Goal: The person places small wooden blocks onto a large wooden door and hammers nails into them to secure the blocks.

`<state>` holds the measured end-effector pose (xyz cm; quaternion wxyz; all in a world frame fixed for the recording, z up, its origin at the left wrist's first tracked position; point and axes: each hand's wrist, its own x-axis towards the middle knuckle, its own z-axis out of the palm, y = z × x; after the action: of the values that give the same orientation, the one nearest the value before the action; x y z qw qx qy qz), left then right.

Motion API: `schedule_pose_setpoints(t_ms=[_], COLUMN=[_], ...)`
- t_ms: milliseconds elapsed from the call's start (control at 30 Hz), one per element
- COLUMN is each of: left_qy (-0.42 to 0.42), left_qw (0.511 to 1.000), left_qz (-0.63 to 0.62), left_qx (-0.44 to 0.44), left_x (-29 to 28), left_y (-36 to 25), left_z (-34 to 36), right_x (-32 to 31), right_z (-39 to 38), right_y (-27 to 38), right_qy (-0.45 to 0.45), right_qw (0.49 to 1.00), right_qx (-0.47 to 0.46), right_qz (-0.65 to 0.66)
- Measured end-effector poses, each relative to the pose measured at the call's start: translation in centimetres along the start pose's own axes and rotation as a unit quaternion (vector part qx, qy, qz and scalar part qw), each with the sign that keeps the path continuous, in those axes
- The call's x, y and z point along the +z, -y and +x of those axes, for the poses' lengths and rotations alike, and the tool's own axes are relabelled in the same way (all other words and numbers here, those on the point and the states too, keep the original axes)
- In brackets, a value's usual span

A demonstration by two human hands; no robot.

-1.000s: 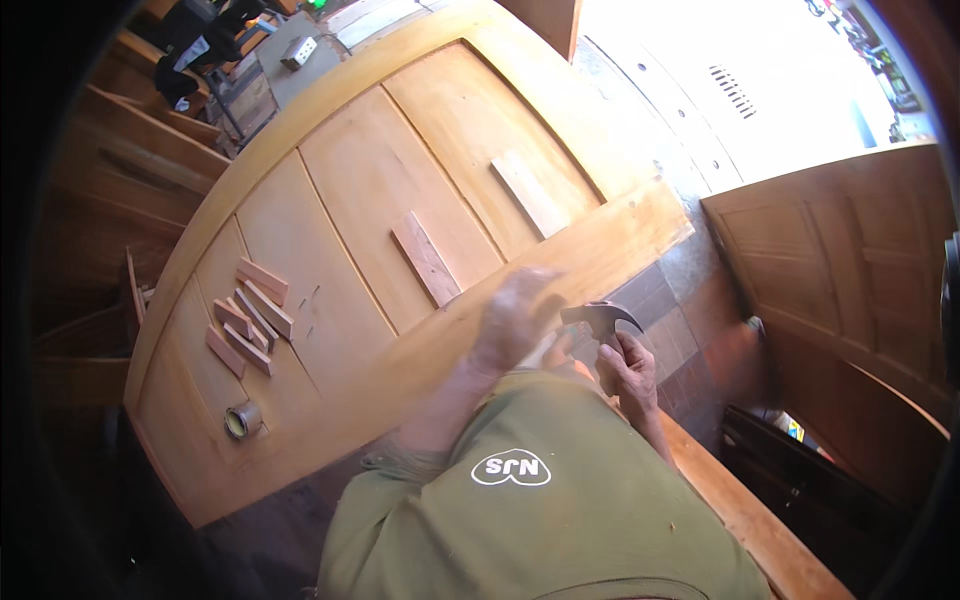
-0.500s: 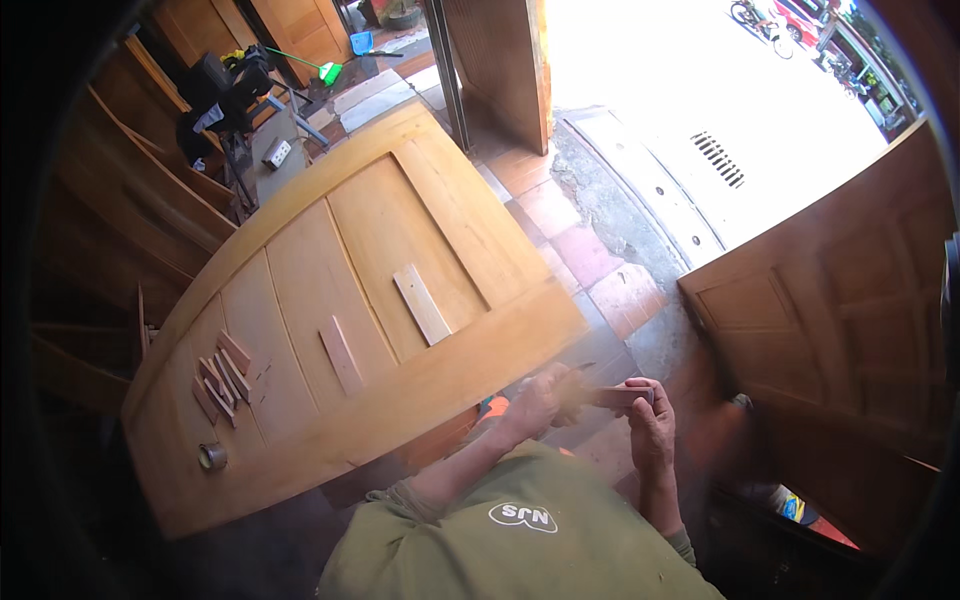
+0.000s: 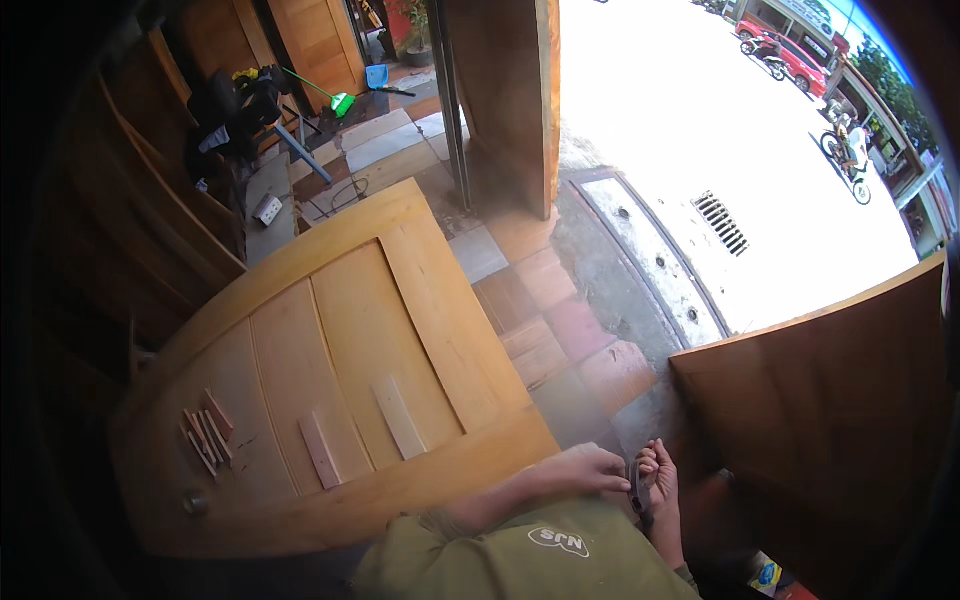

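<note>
My right hand (image 3: pixel 660 478) is closed round a dark narrow piece (image 3: pixel 637 488), held upright close to my shirt; its exact kind is hard to make out. My left hand (image 3: pixel 590 468) reaches over from the left, bent at the wrist, its closed fingers against that piece. Beside my left forearm lies a wooden panel door (image 3: pixel 480 455). On it rest a pale wood strip (image 3: pixel 400 420), a pinkish wood strip (image 3: pixel 320 452) and a cluster of several small wood strips (image 3: pixel 208 435). A small round metal container (image 3: pixel 196 504) sits near the door's near left corner.
Another wooden door (image 3: pixel 810 400) leans at the right. An upright door panel (image 3: pixel 505 110) stands by the bright entrance with a floor grate (image 3: pixel 722 222) beyond. At the back left are a power outlet box (image 3: pixel 267 209), a green broom (image 3: pixel 342 104) and a blue dustpan (image 3: pixel 377 78).
Both hands have moved down and closer to my body. The brown piece, lying level before, is now a dark upright shape. The view has shifted, showing more of the street.
</note>
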<state>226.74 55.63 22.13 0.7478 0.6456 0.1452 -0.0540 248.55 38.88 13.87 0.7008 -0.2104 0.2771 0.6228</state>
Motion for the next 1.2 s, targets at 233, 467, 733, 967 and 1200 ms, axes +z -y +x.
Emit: schedule_pose_setpoints(t_ms=[233,467,733,967,1200], left_qy=[-0.575,-0.742,-0.75,-0.769,-0.779], left_qw=[0.754,0.573,0.514,0.489,0.492], left_qz=[0.301,0.346,0.365,0.344,0.279], left_qx=[0.102,-0.017,-0.201,-0.226,-0.271], left_x=[-11.9,-19.9,-19.7,-19.6,-21.2], left_y=[0.6,3.6,2.9,2.6,1.4], left_z=[0.0,-2.8,-2.7,-2.5,-2.4], right_x=[0.7,4.3,5.8,10.6,17.9], right_z=[7.3,20.1,34.6,43.4,49.3], right_y=[2.0,7.4,15.0,21.2,17.7], right_qy=[-0.061,-0.123,-0.172,-0.13,-0.144], right_qw=[0.979,0.958,0.923,0.908,0.904], right_qx=[0.191,0.241,0.243,0.285,0.287], right_qz=[0.025,-0.091,-0.242,-0.277,-0.284])
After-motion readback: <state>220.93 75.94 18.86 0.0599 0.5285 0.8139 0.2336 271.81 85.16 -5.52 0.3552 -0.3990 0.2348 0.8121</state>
